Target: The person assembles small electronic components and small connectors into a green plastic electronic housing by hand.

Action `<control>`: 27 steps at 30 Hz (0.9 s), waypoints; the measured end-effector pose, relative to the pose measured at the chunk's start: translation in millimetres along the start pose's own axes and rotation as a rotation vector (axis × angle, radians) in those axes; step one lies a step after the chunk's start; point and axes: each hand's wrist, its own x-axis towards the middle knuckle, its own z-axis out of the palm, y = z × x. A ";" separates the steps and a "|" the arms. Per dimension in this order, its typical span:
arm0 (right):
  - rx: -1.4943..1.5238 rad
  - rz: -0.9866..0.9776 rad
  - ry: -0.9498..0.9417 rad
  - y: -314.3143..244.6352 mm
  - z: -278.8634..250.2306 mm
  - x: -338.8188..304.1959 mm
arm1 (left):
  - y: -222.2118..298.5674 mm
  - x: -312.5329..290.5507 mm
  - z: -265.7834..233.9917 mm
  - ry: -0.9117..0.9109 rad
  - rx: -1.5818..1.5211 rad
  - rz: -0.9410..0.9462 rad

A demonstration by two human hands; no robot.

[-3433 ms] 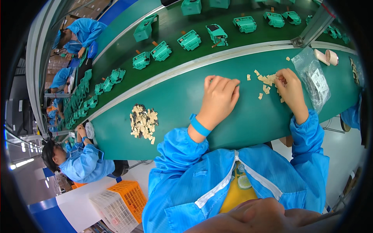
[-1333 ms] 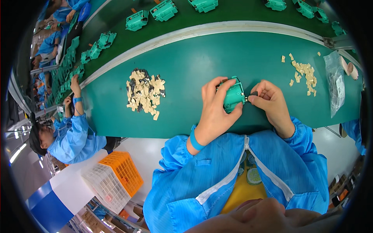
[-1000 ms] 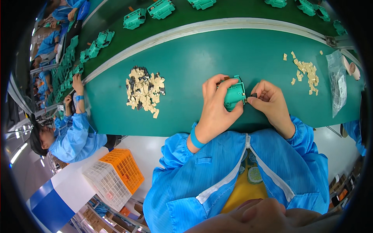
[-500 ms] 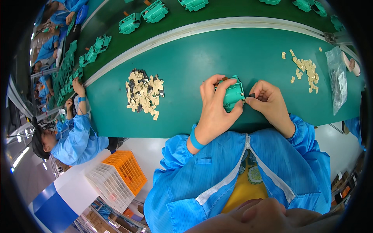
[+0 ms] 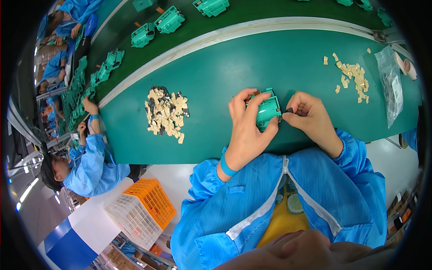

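Note:
My left hand (image 5: 246, 123) is closed around a green plastic housing (image 5: 269, 108), fingers over its far left side and thumb along its near edge. A blue band circles that wrist. My right hand (image 5: 308, 114) pinches a small black piece (image 5: 289, 110) between thumb and fingers, close beside the housing's right end. Whether the piece touches the housing I cannot tell. To the left lies a heap of small cream and black pieces (image 5: 165, 112). A looser scatter of cream pieces (image 5: 355, 76) lies to the right.
Beyond a pale rail (image 5: 216, 37), more green housings (image 5: 169, 19) stand on a dark green belt (image 5: 252, 11). A clear plastic bag (image 5: 389, 85) lies at the table's right. At the left a co-worker in blue (image 5: 92, 166) reaches toward the belt. Orange and white crates (image 5: 153, 202) stand below.
The housing has tilted slightly in my left hand, and the right hand stays close to its end with the black piece. The view has shifted a little, and belt housings appear further left.

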 end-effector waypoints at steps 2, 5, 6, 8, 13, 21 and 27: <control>0.032 -0.002 -0.010 -3.1 -0.9 1.3 | -1.0 0.0 -0.4 0.001 -0.003 -0.001; 0.067 0.002 -0.015 -2.9 -0.4 1.5 | -1.9 -0.1 0.3 0.002 -0.007 0.002; 0.067 0.003 -0.015 -2.7 0.1 1.7 | -2.2 0.0 0.4 0.004 -0.010 0.006; 0.047 0.011 -0.011 -2.1 2.0 1.7 | -2.5 -0.6 -0.6 0.003 -0.008 0.003; 0.018 0.009 -0.002 -1.2 2.6 0.7 | -1.9 -0.9 -0.1 0.003 -0.007 0.004; -0.001 0.014 0.010 -1.7 4.8 0.1 | -1.3 -1.4 -1.3 0.007 0.011 0.003; -0.143 0.054 0.026 -15.6 -1.3 -1.7 | 3.1 -0.1 0.4 -0.007 0.011 -0.027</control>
